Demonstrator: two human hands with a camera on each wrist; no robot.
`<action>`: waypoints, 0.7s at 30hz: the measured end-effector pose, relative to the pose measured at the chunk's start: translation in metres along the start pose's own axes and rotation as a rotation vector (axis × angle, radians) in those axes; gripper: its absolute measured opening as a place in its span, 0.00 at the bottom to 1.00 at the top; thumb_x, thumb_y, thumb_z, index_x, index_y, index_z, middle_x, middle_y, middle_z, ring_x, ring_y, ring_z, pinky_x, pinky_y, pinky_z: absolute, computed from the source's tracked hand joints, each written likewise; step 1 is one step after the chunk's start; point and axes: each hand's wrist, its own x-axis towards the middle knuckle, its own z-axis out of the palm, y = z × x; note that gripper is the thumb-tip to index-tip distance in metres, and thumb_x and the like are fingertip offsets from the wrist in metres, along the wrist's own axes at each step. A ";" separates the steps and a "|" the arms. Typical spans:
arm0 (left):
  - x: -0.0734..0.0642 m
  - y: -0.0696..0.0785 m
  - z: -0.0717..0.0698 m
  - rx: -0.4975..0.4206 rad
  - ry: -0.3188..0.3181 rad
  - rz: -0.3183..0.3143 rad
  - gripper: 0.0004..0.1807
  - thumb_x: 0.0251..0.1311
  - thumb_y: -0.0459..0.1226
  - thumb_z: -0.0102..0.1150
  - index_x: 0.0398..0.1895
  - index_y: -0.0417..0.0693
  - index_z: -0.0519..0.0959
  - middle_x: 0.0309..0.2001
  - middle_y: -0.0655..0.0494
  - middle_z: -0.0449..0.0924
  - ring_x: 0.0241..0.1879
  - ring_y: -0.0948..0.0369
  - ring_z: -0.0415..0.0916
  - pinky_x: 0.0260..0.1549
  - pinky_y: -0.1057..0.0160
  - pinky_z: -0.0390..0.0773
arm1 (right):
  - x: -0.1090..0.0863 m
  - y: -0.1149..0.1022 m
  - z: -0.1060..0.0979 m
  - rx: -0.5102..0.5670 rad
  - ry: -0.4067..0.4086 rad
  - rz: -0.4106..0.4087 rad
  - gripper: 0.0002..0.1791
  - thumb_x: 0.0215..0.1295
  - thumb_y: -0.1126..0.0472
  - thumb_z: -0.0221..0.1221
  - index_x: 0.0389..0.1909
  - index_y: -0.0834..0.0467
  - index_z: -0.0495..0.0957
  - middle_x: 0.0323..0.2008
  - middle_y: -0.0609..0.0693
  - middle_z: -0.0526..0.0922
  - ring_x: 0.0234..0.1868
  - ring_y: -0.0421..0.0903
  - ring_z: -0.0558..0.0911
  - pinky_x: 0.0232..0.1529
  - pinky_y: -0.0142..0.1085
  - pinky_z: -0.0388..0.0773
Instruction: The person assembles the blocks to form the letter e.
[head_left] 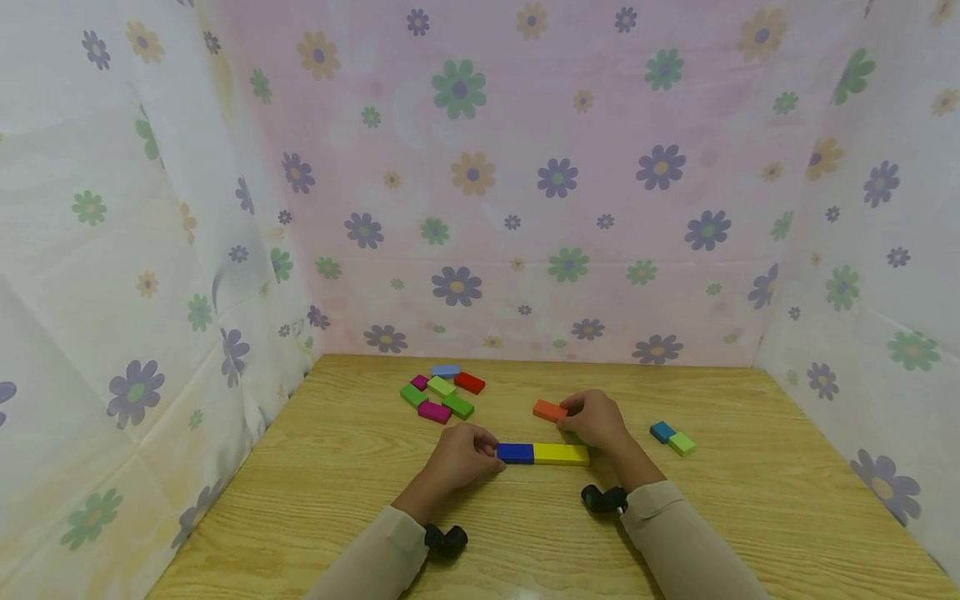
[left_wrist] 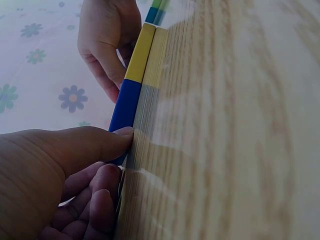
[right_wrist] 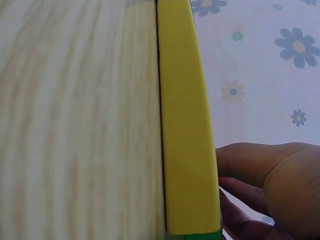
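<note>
A blue block (head_left: 515,453) and a longer yellow block (head_left: 561,454) lie end to end in a straight row on the wooden table. My left hand (head_left: 462,455) pinches the blue block's left end, its thumb (left_wrist: 107,142) against the near side in the left wrist view. Beyond the row, my right hand (head_left: 597,420) grips the right end of an orange block (head_left: 549,411) between thumb and fingers. Part of a green block (head_left: 575,437) shows under that hand, behind the yellow block; the rest is hidden. In the right wrist view the yellow block (right_wrist: 187,125) hides the orange one.
Several green, magenta, red and light blue blocks lie in a loose group, including a red block (head_left: 469,382), at the back left. A teal block (head_left: 663,432) and a light green block (head_left: 682,443) touch at the right. Flowered cloth (head_left: 510,192) hangs around the table.
</note>
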 end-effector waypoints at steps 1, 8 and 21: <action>0.000 0.000 0.000 0.000 0.000 -0.002 0.15 0.51 0.41 0.81 0.41 0.48 0.89 0.30 0.64 0.83 0.33 0.65 0.79 0.36 0.64 0.81 | 0.000 0.000 0.000 0.001 0.000 0.000 0.21 0.60 0.62 0.73 0.55 0.62 0.85 0.49 0.58 0.87 0.49 0.55 0.84 0.53 0.50 0.82; 0.000 0.001 0.000 0.002 0.000 -0.012 0.15 0.50 0.41 0.81 0.41 0.49 0.89 0.30 0.64 0.83 0.33 0.65 0.79 0.36 0.63 0.81 | 0.001 0.001 0.000 -0.004 -0.002 -0.003 0.21 0.61 0.61 0.73 0.55 0.62 0.85 0.49 0.57 0.87 0.48 0.54 0.84 0.53 0.51 0.81; 0.001 0.000 0.000 0.008 0.001 -0.012 0.15 0.50 0.41 0.82 0.41 0.49 0.89 0.30 0.64 0.83 0.33 0.65 0.79 0.36 0.63 0.81 | 0.002 0.000 0.000 -0.009 0.002 0.004 0.22 0.60 0.61 0.73 0.55 0.62 0.85 0.48 0.57 0.87 0.48 0.54 0.84 0.54 0.51 0.81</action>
